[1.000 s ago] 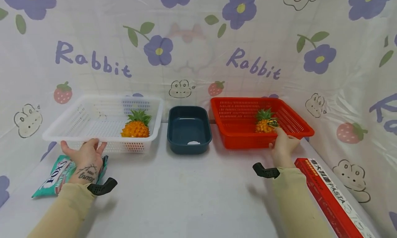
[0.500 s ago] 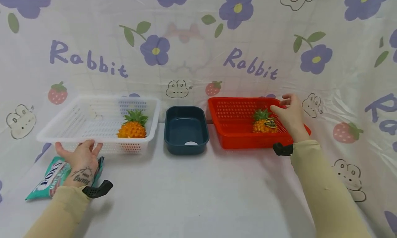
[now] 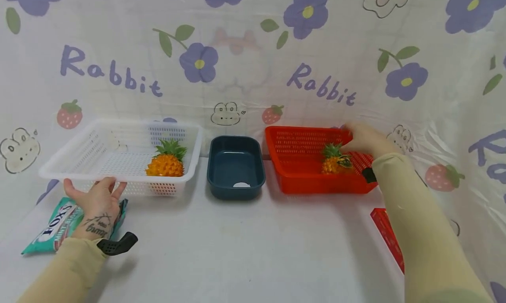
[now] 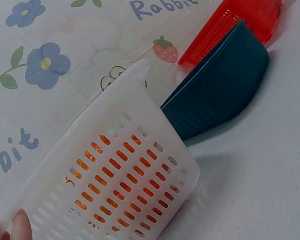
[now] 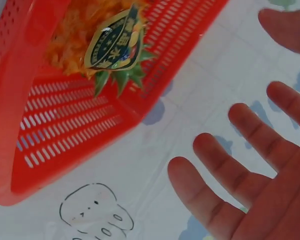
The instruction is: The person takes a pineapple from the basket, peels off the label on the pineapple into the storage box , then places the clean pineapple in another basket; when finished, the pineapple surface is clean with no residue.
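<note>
My left hand (image 3: pixel 96 202) holds the front rim of the white perforated basket (image 3: pixel 79 176), bent fingers at the edge and thumb spread left. In the left wrist view, fingertips (image 4: pixel 22 227) show against that rim. A small orange pineapple (image 3: pixel 164 166) with a green crown lies at the right end inside it. Over the back right of the red basket (image 3: pixel 316 184) is my right hand (image 3: pixel 363 140), hiding that corner. Its fingers are extended and hold nothing in the right wrist view. Another small pineapple (image 3: pixel 331 164), bearing a dark label, lies in the red basket.
Between the baskets stands a dark blue-green tub (image 3: pixel 236 191) with a white spot inside. A teal Fox's bag (image 3: pixel 51 230) lies partly under my left arm. My right forearm partly covers a red pasta box (image 3: pixel 385 230). A printed curtain (image 3: pixel 241 74) hangs behind.
My right hand has left the pineapple and the front of the red basket, moving up and back over its rear right corner. The left hand stays at the white rim.
</note>
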### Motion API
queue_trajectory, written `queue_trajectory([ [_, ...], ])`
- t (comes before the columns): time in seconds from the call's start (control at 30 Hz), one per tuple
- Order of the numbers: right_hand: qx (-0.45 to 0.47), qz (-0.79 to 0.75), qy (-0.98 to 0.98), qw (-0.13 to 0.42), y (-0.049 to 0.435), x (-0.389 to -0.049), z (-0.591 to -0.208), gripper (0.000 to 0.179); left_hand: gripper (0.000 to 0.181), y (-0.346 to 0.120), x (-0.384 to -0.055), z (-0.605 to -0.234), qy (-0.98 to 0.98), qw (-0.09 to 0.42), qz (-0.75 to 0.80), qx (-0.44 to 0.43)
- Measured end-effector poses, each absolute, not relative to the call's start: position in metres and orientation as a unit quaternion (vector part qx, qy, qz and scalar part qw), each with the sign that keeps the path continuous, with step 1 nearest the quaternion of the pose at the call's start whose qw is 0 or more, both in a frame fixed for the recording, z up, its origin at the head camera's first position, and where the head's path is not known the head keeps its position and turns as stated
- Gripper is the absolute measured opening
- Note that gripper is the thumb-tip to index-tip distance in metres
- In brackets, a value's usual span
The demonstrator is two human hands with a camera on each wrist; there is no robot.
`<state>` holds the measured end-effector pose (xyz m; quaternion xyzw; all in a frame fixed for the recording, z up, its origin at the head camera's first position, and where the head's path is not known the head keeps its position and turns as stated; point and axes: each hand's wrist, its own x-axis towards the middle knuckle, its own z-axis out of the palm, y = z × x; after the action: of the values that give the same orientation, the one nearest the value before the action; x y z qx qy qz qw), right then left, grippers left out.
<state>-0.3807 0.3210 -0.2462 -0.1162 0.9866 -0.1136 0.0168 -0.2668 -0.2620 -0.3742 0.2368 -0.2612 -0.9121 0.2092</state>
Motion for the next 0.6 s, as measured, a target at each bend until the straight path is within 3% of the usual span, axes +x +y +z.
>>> queue_trajectory([
  [0.37,-0.092,-0.069,0.986,0.117,0.303,-0.395,-0.264,0.067,0.111,-0.267,-0.261,-0.375,-0.272,0.215,-0.907,0.240],
  [0.6,-0.082,-0.080,0.983,0.143,0.306,-0.402,-0.274,0.071,0.109,-0.267,-0.259,-0.375,-0.282,0.217,-0.904,0.238],
])
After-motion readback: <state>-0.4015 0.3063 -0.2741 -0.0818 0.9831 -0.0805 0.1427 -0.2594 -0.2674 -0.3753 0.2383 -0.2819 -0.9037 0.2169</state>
